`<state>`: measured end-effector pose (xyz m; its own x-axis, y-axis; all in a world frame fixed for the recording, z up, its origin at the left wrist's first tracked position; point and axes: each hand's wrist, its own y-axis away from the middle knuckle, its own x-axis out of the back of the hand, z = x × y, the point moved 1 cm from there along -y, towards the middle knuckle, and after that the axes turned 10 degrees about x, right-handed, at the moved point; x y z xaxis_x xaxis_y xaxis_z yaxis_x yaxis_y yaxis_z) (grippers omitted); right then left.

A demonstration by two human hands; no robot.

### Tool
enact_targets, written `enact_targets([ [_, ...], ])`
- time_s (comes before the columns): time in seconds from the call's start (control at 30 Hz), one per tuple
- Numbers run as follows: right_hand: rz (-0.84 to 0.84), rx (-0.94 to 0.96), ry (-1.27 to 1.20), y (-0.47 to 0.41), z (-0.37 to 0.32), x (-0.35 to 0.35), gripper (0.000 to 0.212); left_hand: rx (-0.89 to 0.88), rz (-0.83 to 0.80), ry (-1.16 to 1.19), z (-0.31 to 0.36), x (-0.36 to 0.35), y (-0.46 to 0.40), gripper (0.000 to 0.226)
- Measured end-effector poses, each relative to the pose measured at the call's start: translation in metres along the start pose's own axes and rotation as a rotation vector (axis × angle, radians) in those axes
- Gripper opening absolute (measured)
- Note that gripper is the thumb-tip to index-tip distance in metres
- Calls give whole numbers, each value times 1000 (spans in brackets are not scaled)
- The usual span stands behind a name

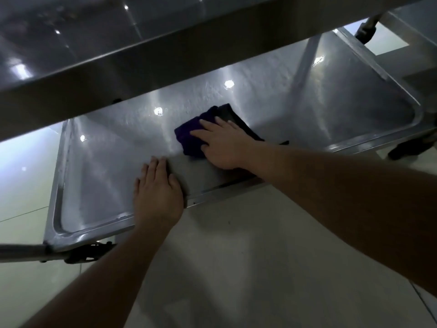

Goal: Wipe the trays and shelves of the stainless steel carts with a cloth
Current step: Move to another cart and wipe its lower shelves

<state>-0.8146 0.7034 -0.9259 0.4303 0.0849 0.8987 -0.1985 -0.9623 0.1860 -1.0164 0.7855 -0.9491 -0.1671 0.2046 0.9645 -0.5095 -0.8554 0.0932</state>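
Pressing flat on a dark purple cloth point(196, 133), the right hand point(222, 145) has its fingers spread and nearly straight, not curled round the fabric; the cloth lies under the fingers and palm near the middle of the lower shelf point(307, 95), a little toward its near rim; the left hand point(157, 188) rests flat, fingers together and straight, on the near rim beside it, holding nothing and seemingly bracing the cart; the right hand is the nearer one to the cloth, in fact on it, while the left sits just to its left and apart from the fabric; the cloth is folded into a rough oblong whose long axis runs from the near left to the far right, pointing toward the far right corner; the shelf's own long axis runs left to right, rising to the right in view; an upper shelf point(142, 55) overhangs the far half, so any sweep probably has to stay low and run along the shelf's length; bare steel lies on both sides of the cloth, more of it to the left.
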Motion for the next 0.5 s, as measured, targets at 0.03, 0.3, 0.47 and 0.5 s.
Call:
enact_targets([
  [0.03,-19,16,-7,-10,0,4,56,-1,0,-6,0,1,0,55],
  [0.3,108,-370,28,-4,124,71,57,32,29,0,2,1,1,54],
  [0.47,260,-806,-17,104,247,95,64,17,22,-3,2,1,2,54],
  [0.5,274,-841,-15,123,258,95,63,15,19,-10,2,1,3,55],
])
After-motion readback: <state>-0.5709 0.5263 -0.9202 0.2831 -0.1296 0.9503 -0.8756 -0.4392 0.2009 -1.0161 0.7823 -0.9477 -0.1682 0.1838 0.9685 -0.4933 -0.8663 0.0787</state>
